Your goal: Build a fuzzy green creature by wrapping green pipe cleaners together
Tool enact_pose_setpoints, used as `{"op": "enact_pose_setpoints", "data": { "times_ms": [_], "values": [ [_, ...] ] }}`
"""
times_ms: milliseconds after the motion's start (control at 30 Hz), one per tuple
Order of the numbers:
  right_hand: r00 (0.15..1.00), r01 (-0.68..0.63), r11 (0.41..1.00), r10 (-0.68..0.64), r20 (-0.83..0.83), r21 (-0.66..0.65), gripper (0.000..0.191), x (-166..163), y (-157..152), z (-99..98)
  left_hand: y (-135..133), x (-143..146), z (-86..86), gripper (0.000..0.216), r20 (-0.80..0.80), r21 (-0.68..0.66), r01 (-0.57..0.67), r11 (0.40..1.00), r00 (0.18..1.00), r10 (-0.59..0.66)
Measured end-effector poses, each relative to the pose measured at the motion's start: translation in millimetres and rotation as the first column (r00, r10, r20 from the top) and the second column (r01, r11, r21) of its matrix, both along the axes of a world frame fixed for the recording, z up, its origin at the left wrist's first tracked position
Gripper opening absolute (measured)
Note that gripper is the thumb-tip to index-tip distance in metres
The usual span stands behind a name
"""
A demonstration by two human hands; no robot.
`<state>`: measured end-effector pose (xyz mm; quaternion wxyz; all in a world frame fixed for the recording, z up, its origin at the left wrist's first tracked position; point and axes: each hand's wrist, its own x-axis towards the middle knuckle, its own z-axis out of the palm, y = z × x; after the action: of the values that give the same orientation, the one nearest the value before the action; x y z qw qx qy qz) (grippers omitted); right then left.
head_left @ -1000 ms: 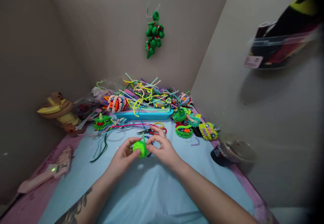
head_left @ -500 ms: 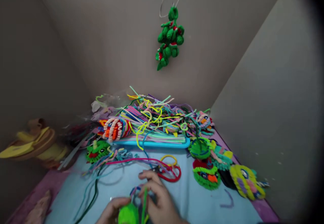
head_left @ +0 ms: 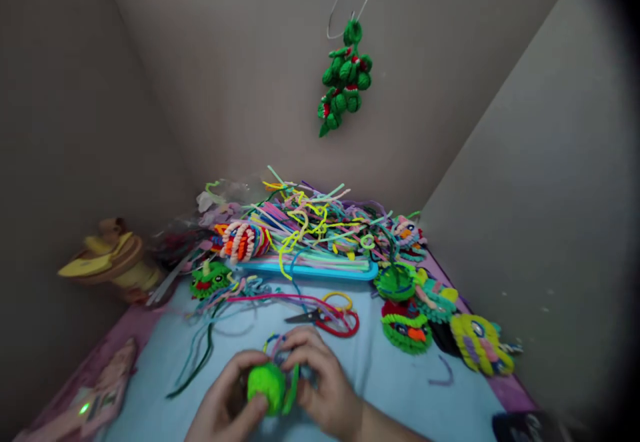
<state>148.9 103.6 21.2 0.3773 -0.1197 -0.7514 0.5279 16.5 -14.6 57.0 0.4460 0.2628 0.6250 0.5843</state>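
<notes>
A bright green pipe-cleaner ball (head_left: pixel 267 384) sits low in the middle of the view, held between both hands. My left hand (head_left: pixel 225 405) curls round its left side, thumb on the front. My right hand (head_left: pixel 323 389) pinches the right side, where a loose green stem (head_left: pixel 291 389) bends down beside the ball. Both hands hover over the light blue table mat (head_left: pixel 390 382). Red-handled scissors (head_left: pixel 325 319) lie just beyond my fingers.
A blue tray (head_left: pixel 305 270) heaped with coloured pipe cleaners stands at the back. Finished fuzzy figures (head_left: pixel 407 335) line the right side, one yellow (head_left: pixel 480 345). A green bunch (head_left: pixel 345 82) hangs on the wall. A pink glue gun (head_left: pixel 103 395) lies at the left, a wooden toy (head_left: pixel 107 259) behind.
The camera tilted up and then slightly back down, so the hands dropped to the bottom edge. Both hands still hold the green ball, which has turned a little.
</notes>
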Motion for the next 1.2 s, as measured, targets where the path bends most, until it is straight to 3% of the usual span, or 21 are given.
{"op": "enact_pose_setpoints", "data": {
  "times_ms": [33,200,333,533,700,833,967,1200],
  "values": [
    [1.000,0.016,1.000,-0.016,-0.011,-0.014,0.029,0.7,-1.9,0.0,0.1,-0.6,-0.7,0.040,-0.015,-0.001,0.042,0.999,0.999,-0.042],
    [0.982,0.178,0.982,-0.181,-0.046,-0.056,0.014,0.9,-10.5,-2.3,4.8,-4.0,-10.7,0.043,-0.067,0.151,-0.037,0.988,0.997,0.047],
    [0.984,0.175,0.985,-0.175,-0.038,-0.003,0.014,0.5,-16.0,8.9,5.5,-4.1,-13.7,0.042,0.001,0.248,-0.054,0.967,0.998,0.055],
    [0.962,0.270,0.962,-0.271,-0.023,-0.045,0.009,-13.2,-13.9,42.4,15.0,-11.5,15.4,0.039,-0.017,0.328,0.015,0.945,1.000,-0.010],
    [0.941,0.331,0.941,-0.335,-0.046,-0.071,0.010,-27.0,6.9,75.4,43.9,-24.0,43.0,0.040,-0.031,0.411,0.096,0.907,0.995,-0.091],
    [0.934,0.342,0.939,-0.344,-0.096,-0.036,0.012,-28.0,28.5,90.0,72.0,-31.5,57.1,0.042,-0.024,0.447,0.109,0.888,0.994,-0.111],
    [0.954,0.288,0.957,-0.288,-0.084,-0.018,0.018,-23.5,41.3,94.4,91.5,-36.0,62.4,0.042,-0.059,0.397,0.141,0.907,0.990,-0.128],
    [0.960,0.272,0.959,-0.277,-0.050,-0.083,0.019,-21.9,53.2,93.7,99.7,-41.5,56.4,0.039,-0.041,0.388,0.307,0.869,0.948,-0.317]
  ]
}}
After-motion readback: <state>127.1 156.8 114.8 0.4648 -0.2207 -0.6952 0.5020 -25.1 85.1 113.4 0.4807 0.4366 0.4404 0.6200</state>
